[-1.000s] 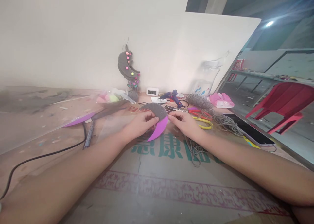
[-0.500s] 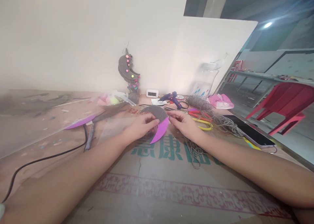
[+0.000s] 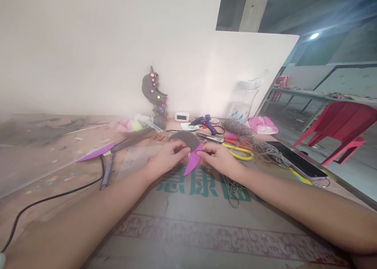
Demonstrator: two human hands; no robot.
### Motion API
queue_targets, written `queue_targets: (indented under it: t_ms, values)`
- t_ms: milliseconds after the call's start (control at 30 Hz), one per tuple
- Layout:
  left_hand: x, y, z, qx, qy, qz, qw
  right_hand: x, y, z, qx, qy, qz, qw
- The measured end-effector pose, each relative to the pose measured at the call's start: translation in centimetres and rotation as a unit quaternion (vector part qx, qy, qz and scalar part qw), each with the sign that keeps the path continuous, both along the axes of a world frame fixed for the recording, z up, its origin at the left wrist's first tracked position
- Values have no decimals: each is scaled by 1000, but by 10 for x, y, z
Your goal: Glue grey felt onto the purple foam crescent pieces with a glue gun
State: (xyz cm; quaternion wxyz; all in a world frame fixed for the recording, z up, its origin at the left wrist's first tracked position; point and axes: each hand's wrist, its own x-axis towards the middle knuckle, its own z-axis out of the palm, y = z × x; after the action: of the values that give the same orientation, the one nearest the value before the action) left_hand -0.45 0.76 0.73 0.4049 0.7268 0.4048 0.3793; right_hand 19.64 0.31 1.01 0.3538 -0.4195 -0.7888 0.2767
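Note:
Between my hands is a crescent [image 3: 185, 138], its upper part wrapped in grey yarn and its lower tip bare purple [image 3: 192, 163]. My left hand [image 3: 174, 155] pinches the wrapped part from the left, thumb on top. At the right edge, my right hand [image 3: 213, 156] has thumb and fingers closed on the purple part, near where the grey wrapping ends. Whether a strand of yarn is also between those fingers is too small to tell. A finished grey crescent with colored pompoms [image 3: 151, 89] hangs on the wall behind.
Beyond my hands lie a blue glue gun [image 3: 207, 123], yellow-handled scissors [image 3: 241, 153] and a small white clock [image 3: 182, 116]. Grey yarn [image 3: 238, 127], a bottle [image 3: 244, 100], a pink bag [image 3: 263, 125] and a phone [image 3: 297, 159] are at the right. A pen [image 3: 107, 171] and black cable lie left.
My right hand has moved slightly down and inward, onto the purple part. The crescent's tip has shifted a little. The camera view has tilted up slightly.

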Motion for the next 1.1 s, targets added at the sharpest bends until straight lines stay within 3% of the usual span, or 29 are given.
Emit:
queue_targets:
  t_ms: [133, 267, 333, 467, 767, 900, 1100]
  values:
    - [0, -2, 1, 3, 1, -2, 1000, 0, -2, 4, 23, 100, -50, 993]
    - [-2, -4, 0, 11, 25, -18, 999, 6, -3, 6, 185, 53, -118, 974]
    - [-3, -5, 1, 30, 16, -26, 999, 10, -1, 6, 260, -55, -88, 960]
    - [-2, -3, 2, 15, -19, -10, 1000, 15, 4, 1, 360, -240, -8, 902]
    - [0, 6, 0, -45, -9, 35, 998, 12, -1, 0, 410, -289, 43, 864]
    - [-1, 7, -1, -45, 0, 56, 997, 11, -6, 5, 378, -256, 48, 888]
    - [-3, 10, -7, -30, -49, 55, 997, 11, -5, 7, 219, -91, -28, 971]
